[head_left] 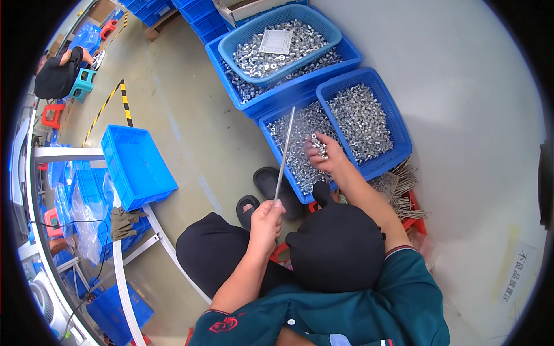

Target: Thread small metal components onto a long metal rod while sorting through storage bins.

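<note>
I see left hand (266, 226) gripping bare rod (285, 151) | right hand (331, 158) holding fittings (319, 147) by basket's (388, 165) left edge | basket well filled

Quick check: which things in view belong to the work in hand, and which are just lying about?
Likely in use:
metal rod, in the left hand
small metal cylinders, in the right hand
blue crate of loose cylinders, below the right hand
blue mesh basket of cylinders, nearby

Seemingly just lying about:
grey-brown rag
red stool
fan
bright-blue bin at left
</note>
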`<act>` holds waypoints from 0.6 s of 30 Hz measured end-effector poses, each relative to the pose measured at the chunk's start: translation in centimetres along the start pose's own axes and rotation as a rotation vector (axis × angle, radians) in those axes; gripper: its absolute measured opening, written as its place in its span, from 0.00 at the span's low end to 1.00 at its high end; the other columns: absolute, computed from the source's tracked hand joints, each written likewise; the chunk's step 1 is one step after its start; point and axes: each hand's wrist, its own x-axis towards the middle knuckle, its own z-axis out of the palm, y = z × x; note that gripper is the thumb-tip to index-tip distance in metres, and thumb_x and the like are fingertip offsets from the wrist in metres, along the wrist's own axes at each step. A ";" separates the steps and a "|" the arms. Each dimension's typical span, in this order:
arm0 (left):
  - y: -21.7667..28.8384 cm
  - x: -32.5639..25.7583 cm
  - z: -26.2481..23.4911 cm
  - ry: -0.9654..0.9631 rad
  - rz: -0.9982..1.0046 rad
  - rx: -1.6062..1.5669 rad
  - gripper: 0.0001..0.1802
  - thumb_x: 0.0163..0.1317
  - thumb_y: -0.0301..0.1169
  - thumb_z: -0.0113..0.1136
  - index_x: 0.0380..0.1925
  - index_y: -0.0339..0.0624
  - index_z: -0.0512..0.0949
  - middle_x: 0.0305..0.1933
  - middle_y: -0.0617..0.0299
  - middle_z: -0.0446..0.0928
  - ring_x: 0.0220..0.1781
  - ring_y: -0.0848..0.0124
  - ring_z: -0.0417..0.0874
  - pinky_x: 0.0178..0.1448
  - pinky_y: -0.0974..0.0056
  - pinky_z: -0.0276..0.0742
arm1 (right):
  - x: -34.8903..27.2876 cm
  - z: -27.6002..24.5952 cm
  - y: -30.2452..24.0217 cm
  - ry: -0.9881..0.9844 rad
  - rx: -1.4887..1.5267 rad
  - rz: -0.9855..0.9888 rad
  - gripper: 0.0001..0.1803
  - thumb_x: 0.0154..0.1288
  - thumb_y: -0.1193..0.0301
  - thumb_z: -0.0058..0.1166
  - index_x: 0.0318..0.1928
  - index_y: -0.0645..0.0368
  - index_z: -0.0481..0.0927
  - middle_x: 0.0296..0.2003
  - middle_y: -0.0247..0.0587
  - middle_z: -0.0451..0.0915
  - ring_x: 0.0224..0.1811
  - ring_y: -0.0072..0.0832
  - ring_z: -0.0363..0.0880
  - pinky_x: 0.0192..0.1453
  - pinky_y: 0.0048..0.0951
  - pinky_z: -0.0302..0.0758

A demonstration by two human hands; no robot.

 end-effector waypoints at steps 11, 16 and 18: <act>0.3 -0.4 0.5 -0.027 0.054 0.017 0.13 0.66 0.38 0.47 0.25 0.44 0.67 0.12 0.75 0.53 0.10 0.85 0.47 0.14 0.76 0.41 | -0.5 0.0 0.0 0.069 -0.029 -0.032 0.11 0.65 0.64 0.48 0.41 0.58 0.72 0.27 0.34 0.69 0.21 0.17 0.65 0.13 0.13 0.57; 1.3 -1.4 0.6 -0.078 0.102 0.017 0.13 0.65 0.38 0.48 0.24 0.44 0.67 0.12 0.76 0.53 0.10 0.85 0.47 0.14 0.76 0.41 | -3.5 4.2 0.4 0.039 -0.254 -0.015 0.12 0.65 0.64 0.47 0.43 0.57 0.71 0.27 0.33 0.68 0.19 0.15 0.61 0.12 0.12 0.52; 1.7 -1.9 0.5 -0.109 0.149 0.012 0.13 0.65 0.38 0.48 0.24 0.44 0.67 0.12 0.76 0.53 0.10 0.85 0.47 0.14 0.76 0.42 | -4.9 6.6 0.7 0.046 -0.395 -0.051 0.12 0.65 0.65 0.49 0.44 0.59 0.70 0.27 0.33 0.68 0.18 0.14 0.61 0.12 0.11 0.51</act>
